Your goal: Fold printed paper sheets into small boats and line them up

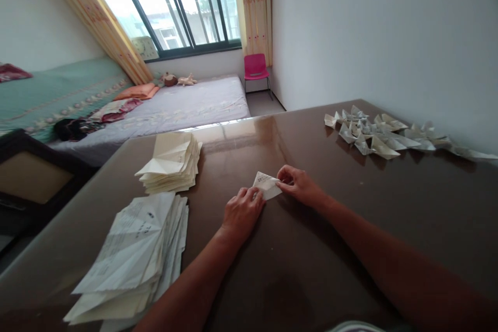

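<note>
Between my two hands, over the middle of the brown table, is a small folded sheet of printed paper (267, 184) with its pointed corner facing away from me. My left hand (243, 212) rests at its left lower edge, fingers closed against it. At the right corner, my right hand (298, 182) pinches the paper between thumb and curled fingers. Dark printed characters show on the paper's upper face. My fingers hide its left and right ends.
A stack of creased printed sheets (128, 249) lies at the table's left, with another paper stack (171, 161) behind it. Several folded paper boats (361, 135) cluster at the far right, by the wall. Beyond the brown table (330, 249) stand a bed (210, 96) and a pink chair (256, 66).
</note>
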`<act>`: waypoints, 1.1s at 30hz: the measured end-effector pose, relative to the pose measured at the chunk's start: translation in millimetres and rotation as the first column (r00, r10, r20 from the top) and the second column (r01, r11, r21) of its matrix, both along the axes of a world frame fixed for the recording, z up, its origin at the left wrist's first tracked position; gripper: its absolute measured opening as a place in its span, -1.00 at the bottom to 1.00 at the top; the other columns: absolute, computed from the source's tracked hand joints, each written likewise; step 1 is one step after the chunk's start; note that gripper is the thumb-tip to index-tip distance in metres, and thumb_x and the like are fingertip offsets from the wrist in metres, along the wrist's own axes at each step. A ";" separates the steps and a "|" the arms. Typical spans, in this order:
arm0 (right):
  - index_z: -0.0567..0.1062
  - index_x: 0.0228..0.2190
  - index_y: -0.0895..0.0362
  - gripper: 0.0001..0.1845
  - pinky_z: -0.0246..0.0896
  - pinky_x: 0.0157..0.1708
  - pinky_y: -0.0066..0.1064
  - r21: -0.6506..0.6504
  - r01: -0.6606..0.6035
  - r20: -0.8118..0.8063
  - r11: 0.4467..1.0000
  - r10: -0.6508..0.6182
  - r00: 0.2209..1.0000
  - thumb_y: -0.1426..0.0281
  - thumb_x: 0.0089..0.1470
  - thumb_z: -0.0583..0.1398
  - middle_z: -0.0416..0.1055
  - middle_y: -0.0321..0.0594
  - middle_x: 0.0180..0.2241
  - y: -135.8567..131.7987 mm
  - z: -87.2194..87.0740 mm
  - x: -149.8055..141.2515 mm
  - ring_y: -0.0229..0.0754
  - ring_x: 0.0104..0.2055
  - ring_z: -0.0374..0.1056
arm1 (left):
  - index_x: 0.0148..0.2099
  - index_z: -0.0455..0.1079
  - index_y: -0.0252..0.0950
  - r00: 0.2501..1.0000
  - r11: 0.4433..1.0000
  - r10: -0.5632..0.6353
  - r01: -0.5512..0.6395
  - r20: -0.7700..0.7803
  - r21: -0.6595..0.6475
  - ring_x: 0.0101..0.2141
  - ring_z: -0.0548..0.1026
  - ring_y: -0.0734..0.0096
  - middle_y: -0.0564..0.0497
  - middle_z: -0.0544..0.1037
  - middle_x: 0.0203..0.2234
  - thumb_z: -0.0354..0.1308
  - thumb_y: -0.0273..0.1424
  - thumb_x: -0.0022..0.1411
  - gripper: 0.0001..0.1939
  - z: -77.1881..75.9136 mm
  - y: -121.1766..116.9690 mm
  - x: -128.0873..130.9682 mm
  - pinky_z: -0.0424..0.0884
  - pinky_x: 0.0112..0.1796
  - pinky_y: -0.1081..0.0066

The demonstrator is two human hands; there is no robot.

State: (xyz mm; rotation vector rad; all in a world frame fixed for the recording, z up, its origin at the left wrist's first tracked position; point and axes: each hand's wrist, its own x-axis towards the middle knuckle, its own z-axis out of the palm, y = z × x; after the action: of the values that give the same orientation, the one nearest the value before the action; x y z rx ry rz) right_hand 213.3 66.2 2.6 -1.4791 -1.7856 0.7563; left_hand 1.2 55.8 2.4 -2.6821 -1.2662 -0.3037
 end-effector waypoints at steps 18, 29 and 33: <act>0.31 0.07 0.14 -0.58 0.04 -0.01 -0.25 0.238 -0.347 0.544 0.907 0.172 0.821 0.49 0.16 0.06 0.47 -0.13 -0.17 -15.8 10.8 -21.6 -0.10 -0.08 0.29 | 0.02 0.30 -0.21 0.925 0.982 0.048 0.024 0.377 -0.186 -0.02 0.34 0.28 -0.01 0.42 -0.04 0.14 -0.31 0.23 -0.69 -9.9 16.3 -13.1 0.37 -0.02 0.29; 0.39 -0.06 0.12 -0.57 0.14 -0.01 -0.33 0.138 -0.479 0.430 0.867 0.383 0.818 0.58 -0.02 0.12 0.46 -0.20 -0.19 -9.3 5.3 -2.5 -0.14 -0.08 0.30 | -0.11 0.47 -0.13 0.929 0.945 -0.259 0.301 0.266 -0.130 -0.11 0.36 0.39 0.03 0.53 -0.17 -0.08 -0.36 0.38 -0.72 -5.4 19.9 -11.6 0.36 -0.10 0.43; 0.43 -0.12 0.11 -0.67 0.20 -0.03 -0.30 0.152 -0.481 0.370 0.864 0.401 0.838 0.54 0.05 0.12 0.46 -0.17 -0.20 -12.7 6.2 -10.0 -0.12 -0.09 0.30 | -0.13 0.48 -0.15 0.957 0.968 -0.213 0.234 0.198 -0.094 -0.18 0.36 0.38 0.01 0.52 -0.25 -0.07 -0.34 0.37 -0.73 -2.6 19.3 -15.4 0.38 -0.19 0.43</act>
State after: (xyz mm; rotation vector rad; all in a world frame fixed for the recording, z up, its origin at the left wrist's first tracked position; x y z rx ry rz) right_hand 203.3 53.5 8.8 -1.0788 -2.4343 0.4991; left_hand -14.2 75.0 -0.2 -2.9632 -1.0530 -0.5383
